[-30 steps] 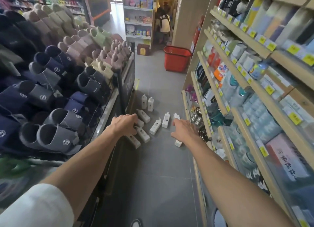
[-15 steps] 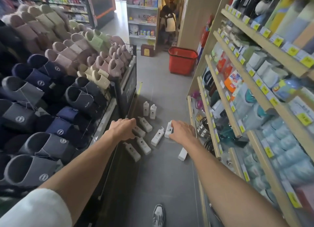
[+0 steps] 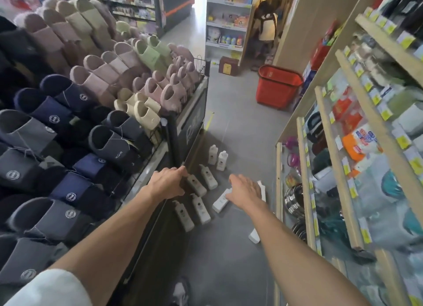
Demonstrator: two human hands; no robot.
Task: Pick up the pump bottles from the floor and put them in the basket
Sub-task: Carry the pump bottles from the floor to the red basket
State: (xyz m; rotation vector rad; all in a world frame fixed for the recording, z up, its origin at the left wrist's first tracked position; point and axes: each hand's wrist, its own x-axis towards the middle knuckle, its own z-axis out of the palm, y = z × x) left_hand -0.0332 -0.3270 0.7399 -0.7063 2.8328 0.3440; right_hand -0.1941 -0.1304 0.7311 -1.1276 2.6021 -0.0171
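Observation:
Several white pump bottles lie and stand on the grey aisle floor. Two stand upright (image 3: 222, 161) near the slipper rack; others lie flat (image 3: 201, 209) below my hands, and one lies alone (image 3: 254, 235) by the right shelf. My left hand (image 3: 168, 182) is stretched out in front of the rack's corner, fingers loosely curled, holding nothing. My right hand (image 3: 245, 190) reaches forward with relaxed fingers above a lying bottle (image 3: 220, 201), partly hiding another. The red basket (image 3: 278, 87) stands far down the aisle on the floor.
A slipper display rack (image 3: 190, 122) lines the left side. Wooden shelves (image 3: 329, 132) of goods line the right. A person (image 3: 266, 26) stands at the aisle's far end beside a white shelf unit. A brown box (image 3: 227, 66) sits on the floor there. My shoe (image 3: 180, 291) shows at the bottom.
I have stepped forward along the aisle; the bottles and basket appear nearer. Both arms stay stretched out, the right hand drifting left over the lying bottles.

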